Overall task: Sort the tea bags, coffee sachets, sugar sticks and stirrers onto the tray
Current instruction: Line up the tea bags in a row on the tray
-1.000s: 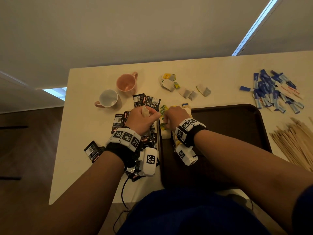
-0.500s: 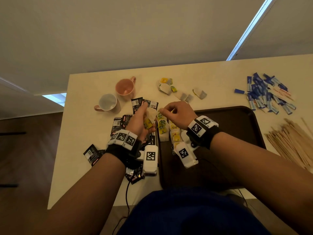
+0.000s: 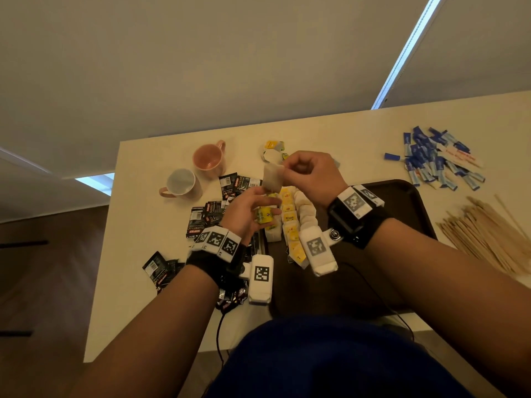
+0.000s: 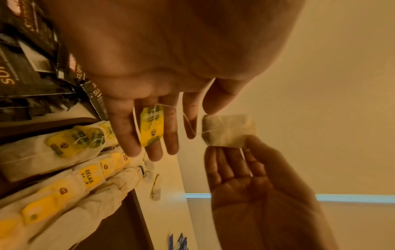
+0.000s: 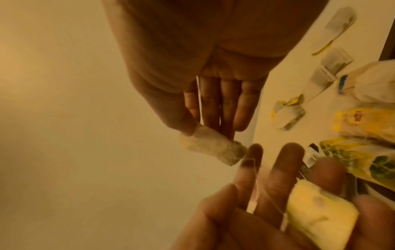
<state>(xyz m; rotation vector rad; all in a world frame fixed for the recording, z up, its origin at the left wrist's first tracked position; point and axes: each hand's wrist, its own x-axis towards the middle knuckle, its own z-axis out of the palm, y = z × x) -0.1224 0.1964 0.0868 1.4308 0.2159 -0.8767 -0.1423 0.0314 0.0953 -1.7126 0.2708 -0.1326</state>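
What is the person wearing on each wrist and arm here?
Both forearms are bare. The left hand and the right hand each have a black wrist strap wrapped by a white band of square black-and-white markers, plus a white camera block with its own marker. A thin black cable hangs below the left wrist.

A pale tea bag (image 3: 272, 177) hangs mid-frame, its yellow tag (image 3: 265, 215) lower; more bags (image 3: 290, 222) row the brown tray (image 3: 402, 202).

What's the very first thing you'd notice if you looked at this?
The two hands raised in the middle: the right hand pinches a tea bag in the air, and its yellow tag lies on the left hand. Just below, tea bags with yellow tags lie lined up on the dark tray.
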